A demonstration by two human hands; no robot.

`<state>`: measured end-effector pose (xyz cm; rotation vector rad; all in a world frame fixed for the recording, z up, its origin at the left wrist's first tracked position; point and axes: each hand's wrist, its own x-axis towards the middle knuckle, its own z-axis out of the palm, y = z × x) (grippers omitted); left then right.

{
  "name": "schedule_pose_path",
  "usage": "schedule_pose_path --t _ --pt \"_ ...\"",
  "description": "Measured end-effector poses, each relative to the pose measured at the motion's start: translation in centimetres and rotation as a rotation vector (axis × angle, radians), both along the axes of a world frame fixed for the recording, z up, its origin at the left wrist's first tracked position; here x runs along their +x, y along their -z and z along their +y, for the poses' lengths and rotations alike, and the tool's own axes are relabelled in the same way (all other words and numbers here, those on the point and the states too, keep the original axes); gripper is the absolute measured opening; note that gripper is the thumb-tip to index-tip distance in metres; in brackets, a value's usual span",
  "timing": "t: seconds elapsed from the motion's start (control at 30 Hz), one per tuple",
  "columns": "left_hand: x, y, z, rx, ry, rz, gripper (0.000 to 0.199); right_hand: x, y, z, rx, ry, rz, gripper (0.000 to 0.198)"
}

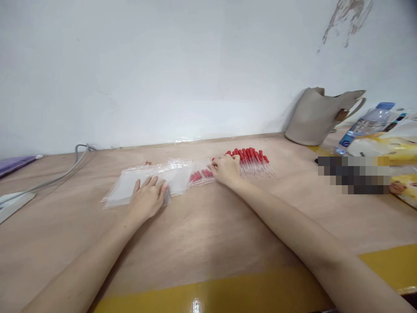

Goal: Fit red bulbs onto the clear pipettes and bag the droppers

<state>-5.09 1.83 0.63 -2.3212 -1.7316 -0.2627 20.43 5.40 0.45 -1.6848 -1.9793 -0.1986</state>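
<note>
My left hand (148, 198) lies open, fingers spread, on a few overlapping clear plastic zip bags (124, 184). To its right is a small clear bag (205, 181) with several red bulbs (196, 176) showing in or under it. Over the right end of that bag, my right hand (227, 168) has its fingers bent and drawn together; what they grip is hidden. Just beyond that hand lies a fanned row of thin clear droppers (252, 163) with red bulbs, bulbs toward the wall and stems toward me. My right hand covers the row's left end.
Brown paper (195, 243) covers the table, with a yellow strip (202, 295) along the near edge. A grey cable (76, 161) and a purple item (16, 165) lie left. At right stand a beige bag (312, 117), a water bottle (368, 126) and yellow packages (384, 148); one patch is blurred.
</note>
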Motion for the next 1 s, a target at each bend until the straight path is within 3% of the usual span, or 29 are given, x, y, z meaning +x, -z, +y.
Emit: schedule_pose_path --t 0.07,0.17,0.23,0.43,0.63,0.83,0.9,1.0 --pt "0.3 -0.9 -0.7 0.049 0.289 -0.013 0.045 0.7 0.0 0.9 -0.016 0.099 0.005 0.030" --pt "1.8 -1.6 -2.2 -0.018 0.731 -0.034 0.035 1.0 0.3 2.1 -0.076 0.167 -0.031 0.033" --pt "3.0 -1.4 -3.3 -0.104 0.856 -0.029 0.036 0.9 0.4 2.6 -0.123 0.193 -0.052 0.037" --pt "5.2 0.5 -5.2 -0.375 0.809 -0.032 0.058 -0.4 0.3 3.5 -0.251 0.286 -0.035 0.041" --pt "5.4 0.9 -5.0 -0.416 0.809 -0.025 0.059 -0.5 -0.9 3.0 -0.261 0.300 0.023 0.044" --pt "5.5 0.7 -5.1 -0.423 0.798 -0.026 0.059 4.6 -1.2 -0.3 -0.102 -0.060 0.562 0.022" --pt "5.5 0.7 -5.2 -0.411 0.803 -0.053 0.058 6.3 -0.3 -2.3 -0.082 -0.177 0.772 0.038" --pt "5.7 0.8 -5.2 -0.383 0.790 -0.097 0.056 7.6 1.3 -5.3 -0.228 -0.213 1.081 0.069"
